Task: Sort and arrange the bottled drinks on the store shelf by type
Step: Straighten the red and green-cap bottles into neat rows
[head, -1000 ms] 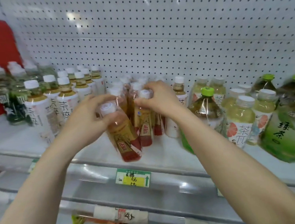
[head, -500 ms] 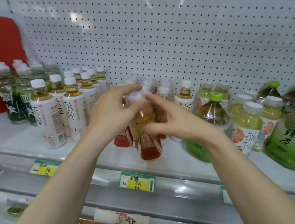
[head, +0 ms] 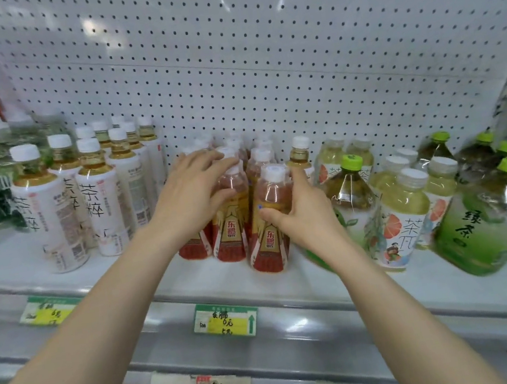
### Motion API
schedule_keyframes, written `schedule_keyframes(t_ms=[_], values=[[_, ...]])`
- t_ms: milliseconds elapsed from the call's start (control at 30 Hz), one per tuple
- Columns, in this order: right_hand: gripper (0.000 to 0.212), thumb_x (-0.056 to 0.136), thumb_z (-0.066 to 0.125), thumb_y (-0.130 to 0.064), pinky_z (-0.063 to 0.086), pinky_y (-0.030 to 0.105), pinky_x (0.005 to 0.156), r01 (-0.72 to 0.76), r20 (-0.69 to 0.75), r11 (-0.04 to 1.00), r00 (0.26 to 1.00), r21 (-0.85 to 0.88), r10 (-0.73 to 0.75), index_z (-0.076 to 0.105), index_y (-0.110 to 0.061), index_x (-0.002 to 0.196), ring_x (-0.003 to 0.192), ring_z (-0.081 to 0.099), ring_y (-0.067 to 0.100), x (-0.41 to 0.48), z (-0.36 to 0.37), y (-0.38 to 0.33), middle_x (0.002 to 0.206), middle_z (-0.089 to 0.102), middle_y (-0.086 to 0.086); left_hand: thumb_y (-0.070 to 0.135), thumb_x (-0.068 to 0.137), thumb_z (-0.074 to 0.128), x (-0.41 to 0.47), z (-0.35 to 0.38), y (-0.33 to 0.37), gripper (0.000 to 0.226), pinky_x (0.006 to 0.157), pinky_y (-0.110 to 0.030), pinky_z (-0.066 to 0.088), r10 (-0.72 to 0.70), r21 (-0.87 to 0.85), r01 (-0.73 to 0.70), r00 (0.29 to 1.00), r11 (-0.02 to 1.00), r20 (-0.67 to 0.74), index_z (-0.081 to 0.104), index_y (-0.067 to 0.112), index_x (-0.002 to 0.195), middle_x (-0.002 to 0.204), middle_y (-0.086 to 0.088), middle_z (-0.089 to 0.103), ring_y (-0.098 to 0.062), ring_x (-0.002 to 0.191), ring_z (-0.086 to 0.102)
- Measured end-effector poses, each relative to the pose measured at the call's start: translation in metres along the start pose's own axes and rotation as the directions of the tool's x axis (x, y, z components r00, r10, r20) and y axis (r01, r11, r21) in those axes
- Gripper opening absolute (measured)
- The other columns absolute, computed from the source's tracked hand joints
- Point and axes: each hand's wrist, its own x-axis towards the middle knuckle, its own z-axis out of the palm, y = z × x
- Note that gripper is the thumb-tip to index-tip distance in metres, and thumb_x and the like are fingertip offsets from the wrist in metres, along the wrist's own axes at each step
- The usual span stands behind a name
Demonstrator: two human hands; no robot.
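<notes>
The front red-labelled bottle [head: 268,222] stands upright on the shelf [head: 4,259], near its front edge. Its long axis is vertical, its white cap is up, and it holds amber drink. The right hand [head: 306,217] has it in a closed grip, with the thumb across the front and the fingers curled round the right side. The left hand [head: 192,197] has a loose grip: its spread, nearly straight fingers rest on the neighbouring red-labelled bottle [head: 230,224] and the caps behind it, clasping nothing.

Three such bottles show their labels in front. More stand behind, too blurred to count. To the left are at least eight white-labelled tea bottles [head: 101,206] holding golden liquid, all upright. To the right are pale grapefruit-labelled bottles [head: 402,219], about five, and at least five large green-capped green tea bottles [head: 475,225]. A price tag [head: 226,321] hangs on the shelf edge.
</notes>
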Motion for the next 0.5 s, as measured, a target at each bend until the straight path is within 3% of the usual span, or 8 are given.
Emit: schedule_keyframes(t_ms=[133, 300, 400, 500], values=[[0.066, 0.081, 0.077, -0.042, 0.052, 0.042, 0.088, -0.002, -0.045, 0.994, 0.999, -0.112, -0.003, 0.045, -0.015, 0.132, 0.111, 0.059, 0.025, 0.017, 0.014, 0.0, 0.129, 0.056, 0.005, 0.034, 0.086, 0.07, -0.002, 0.002, -0.007, 0.058, 0.114, -0.05, 0.027, 0.041, 0.065, -0.039, 0.999, 0.997, -0.024, 0.052, 0.021, 0.14, 0.14, -0.008, 0.054, -0.031, 0.133, 0.044], [0.084, 0.08, 0.079, -0.042, 0.041, 0.03, 0.083, 0.008, -0.079, 0.993, 0.997, -0.116, -0.017, 0.033, -0.017, 0.145, 0.115, 0.059, 0.026, 0.02, 0.018, 0.003, 0.138, 0.052, 0.007, 0.031, 0.084, 0.073, -0.003, 0.003, -0.012, 0.058, 0.112, -0.048, 0.031, 0.098, 0.036, -0.096, 0.994, 0.995, -0.054, 0.055, 0.016, 0.137, 0.135, -0.011, 0.058, -0.032, 0.128, 0.048], [0.097, 0.084, 0.076, -0.041, 0.046, 0.037, 0.091, 0.063, -0.026, 0.987, 0.997, -0.146, -0.067, 0.013, -0.025, 0.156, 0.121, 0.057, 0.028, 0.017, 0.015, 0.0, 0.152, 0.041, 0.009, 0.031, 0.084, 0.072, -0.003, 0.003, -0.014, 0.058, 0.112, -0.048, 0.031, 0.11, 0.026, -0.109, 0.992, 0.994, -0.056, 0.054, 0.016, 0.137, 0.135, -0.01, 0.058, -0.032, 0.128, 0.048], [0.085, 0.087, 0.073, -0.038, 0.046, 0.045, 0.102, 0.073, -0.01, 0.98, 0.997, -0.183, -0.076, 0.023, -0.022, 0.155, 0.13, 0.051, 0.03, 0.016, 0.012, -0.006, 0.151, 0.041, 0.008, 0.031, 0.085, 0.071, -0.003, 0.004, -0.016, 0.057, 0.111, -0.047, 0.032, 0.124, 0.013, -0.124, 0.991, 0.992, -0.054, 0.055, 0.016, 0.138, 0.135, -0.01, 0.058, -0.032, 0.128, 0.048]])
